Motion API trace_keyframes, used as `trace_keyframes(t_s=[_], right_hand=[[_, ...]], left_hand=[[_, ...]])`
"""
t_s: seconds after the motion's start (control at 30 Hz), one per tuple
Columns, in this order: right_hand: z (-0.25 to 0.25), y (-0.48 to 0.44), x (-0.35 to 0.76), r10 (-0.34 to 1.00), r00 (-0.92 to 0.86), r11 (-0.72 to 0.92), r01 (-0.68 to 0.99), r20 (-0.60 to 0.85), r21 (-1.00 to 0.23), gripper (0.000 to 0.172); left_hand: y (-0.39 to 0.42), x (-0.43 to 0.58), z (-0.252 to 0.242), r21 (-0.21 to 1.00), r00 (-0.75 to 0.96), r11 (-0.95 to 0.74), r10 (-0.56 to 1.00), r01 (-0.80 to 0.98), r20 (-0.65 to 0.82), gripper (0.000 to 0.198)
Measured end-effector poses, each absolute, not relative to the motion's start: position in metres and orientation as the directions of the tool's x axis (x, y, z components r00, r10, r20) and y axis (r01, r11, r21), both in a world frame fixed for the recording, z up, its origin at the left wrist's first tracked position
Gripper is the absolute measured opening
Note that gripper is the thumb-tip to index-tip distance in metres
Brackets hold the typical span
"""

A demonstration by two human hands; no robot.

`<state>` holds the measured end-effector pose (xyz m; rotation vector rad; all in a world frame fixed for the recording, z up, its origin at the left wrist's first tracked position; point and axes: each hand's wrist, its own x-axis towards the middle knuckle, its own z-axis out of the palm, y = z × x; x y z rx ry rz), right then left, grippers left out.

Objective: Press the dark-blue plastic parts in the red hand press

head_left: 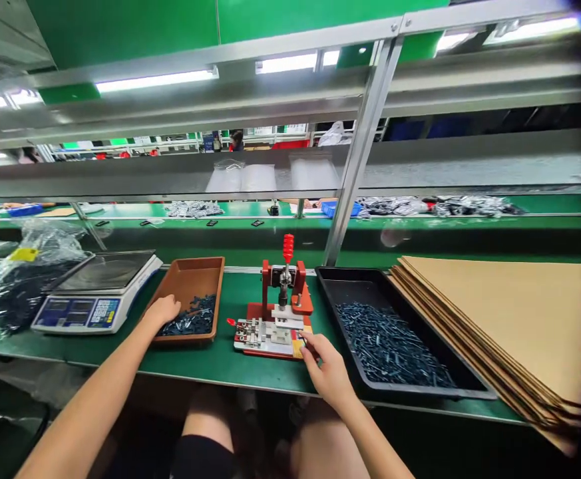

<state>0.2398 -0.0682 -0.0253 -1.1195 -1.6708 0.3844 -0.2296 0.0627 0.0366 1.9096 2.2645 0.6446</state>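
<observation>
My left hand point(163, 311) reaches over the left rim of a brown tray point(190, 269), its fingers curled down beside a heap of small dark parts point(197, 316). What those fingertips hold, if anything, is hidden. In front of me stands a toggle press jig point(283, 316) with a red upright handle point(288, 247) and metal blocks on a red base. At its right front corner, my right hand point(326, 369) pinches a small dark part point(303, 340), thumb and forefinger close together near the metal fixture.
Right of the jig lies a black tray point(333, 319) heaped with slim dark parts point(390, 346). A cardboard stack point(504, 319) sits beyond it. At left are a weighing scale point(98, 293) and a clear plastic bag point(35, 273). A metal post point(365, 140) rises behind.
</observation>
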Motion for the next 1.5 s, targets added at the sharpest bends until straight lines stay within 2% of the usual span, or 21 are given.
trace_keyframes(t_s=[0.17, 0.27, 0.3, 0.37, 0.47, 0.57, 0.67, 0.8, 0.87, 0.97, 1.03, 1.1, 1.3, 1.5], right_hand=[[-0.057, -0.058, 0.239, 0.840, 0.207, 0.388, 0.417, 0.502, -0.821, 0.030], [-0.059, -0.059, 0.240, 0.846, 0.202, 0.389, 0.398, 0.493, -0.831, 0.024], [-0.058, -0.059, 0.241, 0.841, 0.184, 0.408, 0.400, 0.509, -0.820, 0.022], [-0.056, -0.059, 0.241, 0.828, 0.175, 0.434, 0.400, 0.532, -0.807, 0.021], [-0.052, -0.058, 0.242, 0.829, 0.213, 0.416, 0.385, 0.518, -0.824, 0.022], [-0.050, -0.057, 0.243, 0.835, 0.252, 0.382, 0.374, 0.489, -0.845, 0.016], [-0.050, -0.057, 0.242, 0.843, 0.267, 0.354, 0.380, 0.468, -0.855, 0.014], [-0.050, -0.058, 0.241, 0.853, 0.291, 0.330, 0.342, 0.433, -0.880, 0.015], [-0.051, -0.057, 0.240, 0.876, 0.301, 0.298, 0.279, 0.378, -0.913, 0.016], [-0.053, -0.057, 0.239, 0.902, 0.295, 0.255, 0.227, 0.316, -0.940, 0.019], [-0.053, -0.057, 0.239, 0.901, 0.295, 0.253, 0.241, 0.319, -0.937, 0.020], [-0.052, -0.058, 0.240, 0.900, 0.281, 0.259, 0.270, 0.333, -0.927, 0.016], [-0.047, -0.064, 0.243, 0.885, 0.248, 0.301, 0.343, 0.394, -0.890, 0.017], [-0.052, -0.061, 0.241, 0.903, 0.288, 0.279, 0.169, 0.318, -0.945, 0.023]], left_hand=[[0.072, -0.231, 0.043, 0.417, -0.317, 0.251, 0.943, 0.874, 0.098, 0.020], [0.075, -0.229, 0.048, 0.476, -0.304, 0.234, 0.950, 0.848, 0.075, 0.025], [0.074, -0.225, 0.051, 0.510, -0.287, 0.213, 0.956, 0.833, 0.069, 0.028], [0.066, -0.207, 0.056, 0.653, -0.238, 0.132, 0.968, 0.746, 0.076, 0.033], [0.042, -0.162, 0.066, 0.867, -0.151, -0.024, 0.982, 0.499, 0.114, 0.045], [0.017, -0.110, 0.078, 0.919, -0.041, -0.076, 0.994, 0.388, 0.100, 0.049], [0.003, -0.068, 0.085, 0.901, 0.066, -0.140, 0.990, 0.411, 0.123, 0.041], [0.003, -0.034, 0.080, 0.721, 0.139, -0.325, 0.942, 0.612, 0.306, 0.025], [0.006, -0.023, 0.072, 0.687, 0.134, -0.338, 0.933, 0.644, 0.334, 0.022], [0.011, -0.012, 0.061, 0.773, 0.117, -0.286, 0.956, 0.566, 0.269, 0.029], [0.014, -0.005, 0.057, 0.818, 0.150, -0.225, 0.974, 0.529, 0.171, 0.038], [0.016, 0.000, 0.054, 0.821, 0.194, -0.163, 0.979, 0.547, 0.065, 0.037], [0.023, 0.010, 0.054, 0.767, 0.270, -0.170, 0.963, 0.618, -0.004, 0.021], [0.025, 0.021, 0.052, 0.588, 0.340, -0.274, 0.940, 0.761, -0.002, 0.020]])
